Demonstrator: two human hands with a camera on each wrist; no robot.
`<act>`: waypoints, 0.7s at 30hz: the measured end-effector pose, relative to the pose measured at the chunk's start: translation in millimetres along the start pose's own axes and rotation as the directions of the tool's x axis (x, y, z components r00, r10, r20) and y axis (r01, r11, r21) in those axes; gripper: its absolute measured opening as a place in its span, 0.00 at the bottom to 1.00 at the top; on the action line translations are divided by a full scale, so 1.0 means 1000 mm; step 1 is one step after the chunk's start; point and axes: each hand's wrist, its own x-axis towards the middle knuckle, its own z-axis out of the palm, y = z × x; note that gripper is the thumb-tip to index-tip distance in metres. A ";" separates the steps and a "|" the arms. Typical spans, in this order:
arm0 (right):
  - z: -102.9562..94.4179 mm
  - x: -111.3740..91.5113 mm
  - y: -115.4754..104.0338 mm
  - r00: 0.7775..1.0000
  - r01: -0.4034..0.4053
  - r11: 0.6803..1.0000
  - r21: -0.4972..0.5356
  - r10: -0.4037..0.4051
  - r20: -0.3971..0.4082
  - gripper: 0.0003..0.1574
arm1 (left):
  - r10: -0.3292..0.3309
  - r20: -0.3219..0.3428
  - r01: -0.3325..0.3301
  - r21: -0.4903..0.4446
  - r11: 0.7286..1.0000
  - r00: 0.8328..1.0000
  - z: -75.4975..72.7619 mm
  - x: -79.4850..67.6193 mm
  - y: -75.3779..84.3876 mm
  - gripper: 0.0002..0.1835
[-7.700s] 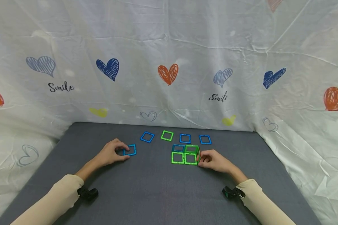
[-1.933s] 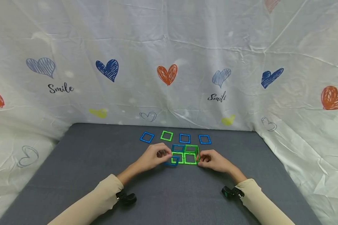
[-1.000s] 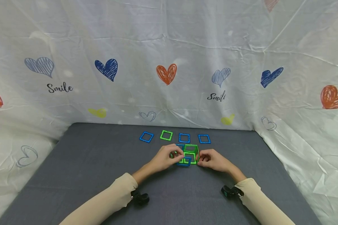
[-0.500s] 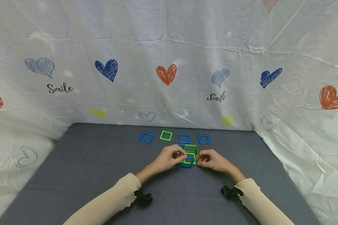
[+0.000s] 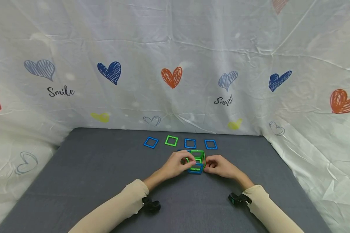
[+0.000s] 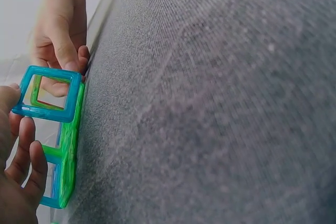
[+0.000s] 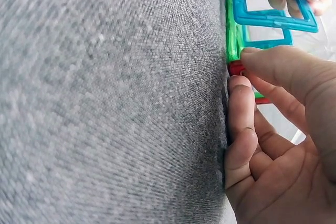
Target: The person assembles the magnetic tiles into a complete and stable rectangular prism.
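Observation:
My left hand pinches one edge of a blue square magnetic tile between thumb and fingers. It holds the tile tilted just in front of a small structure of magnetic tiles, overlapping its green front in the head view. My right hand grips the structure's right side, its thumb at the green and red corner. A red tile shows there between thumb and fingers. The left hand hides the structure's left part in the head view; green and blue edges of it show in the left wrist view.
Behind the structure several loose square tiles lie in a row: a blue tile, a green tile, another blue tile and a blue tile at the right end. The grey table ends at a printed curtain.
My left hand has carried the blue tile from the table's left side rightward to the structure's front, with only a small shift right lately. My right hand has stayed at the structure's right side.

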 end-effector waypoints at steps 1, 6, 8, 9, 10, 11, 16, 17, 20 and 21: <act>0.000 0.000 0.000 1.000 0.001 1.000 0.001 -0.001 -0.001 0.03 | -0.002 0.000 0.002 0.000 1.000 1.000 0.001 0.000 0.000 0.02; 0.000 0.000 0.002 1.000 -0.001 1.000 -0.003 0.001 -0.003 0.03 | -0.022 0.001 0.022 0.002 1.000 1.000 0.003 0.002 0.002 0.02; 0.001 0.000 0.002 1.000 -0.001 1.000 -0.002 0.001 -0.003 0.03 | -0.030 0.001 0.030 0.006 1.000 1.000 0.004 0.002 0.003 0.02; 0.001 0.000 0.003 1.000 0.000 1.000 -0.002 0.000 -0.003 0.03 | -0.035 0.002 0.035 0.009 0.999 0.999 0.004 0.002 0.003 0.02; 0.001 0.000 0.003 1.000 0.002 1.000 0.003 -0.002 -0.003 0.03 | -0.039 0.002 0.039 0.014 0.999 0.999 0.004 0.001 0.002 0.02; 0.001 0.000 0.003 1.000 0.004 1.000 0.004 -0.004 -0.003 0.03 | -0.041 0.001 0.041 0.015 0.999 0.999 0.004 0.001 0.003 0.02; 0.000 0.000 0.002 1.000 0.006 1.000 0.010 -0.006 -0.002 0.02 | -0.043 0.002 0.043 0.031 0.999 0.999 0.006 0.002 0.001 0.02; 0.000 0.000 0.002 1.000 0.004 1.000 0.009 -0.003 -0.003 0.02 | -0.044 0.003 0.044 0.034 0.998 0.999 0.006 0.002 0.001 0.03; 0.000 0.000 0.000 1.000 0.002 1.000 0.009 -0.002 -0.005 0.02 | -0.052 0.001 0.052 0.040 0.998 0.999 0.007 0.003 0.000 0.03; -0.001 0.000 -0.001 1.000 0.000 1.000 0.008 0.000 -0.005 0.02 | -0.052 -0.001 0.052 0.040 0.998 0.999 0.007 0.003 0.000 0.03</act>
